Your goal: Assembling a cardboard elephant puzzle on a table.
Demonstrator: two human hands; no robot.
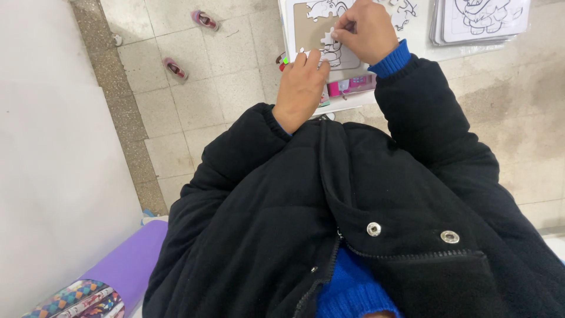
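A brown jigsaw tray [301, 29] with a white frame lies on a white table [421, 41] at the top of the head view. My right hand [366, 29] pinches a white puzzle piece [328, 37] and presses it onto the tray. My left hand [300, 88] rests at the tray's near edge, fingertips on another white piece with a line drawing [334, 58]. Black jacket sleeves with blue cuffs cover both arms.
A stack of white puzzle boards with cartoon line drawings [479, 20] lies at the table's right. Loose pieces [403, 15] sit beside the tray. Pink items [347, 87] show under the table edge. Two small pink shoes [203, 19] [175, 68] lie on the tiled floor. A purple roll [126, 265] sits at bottom left.
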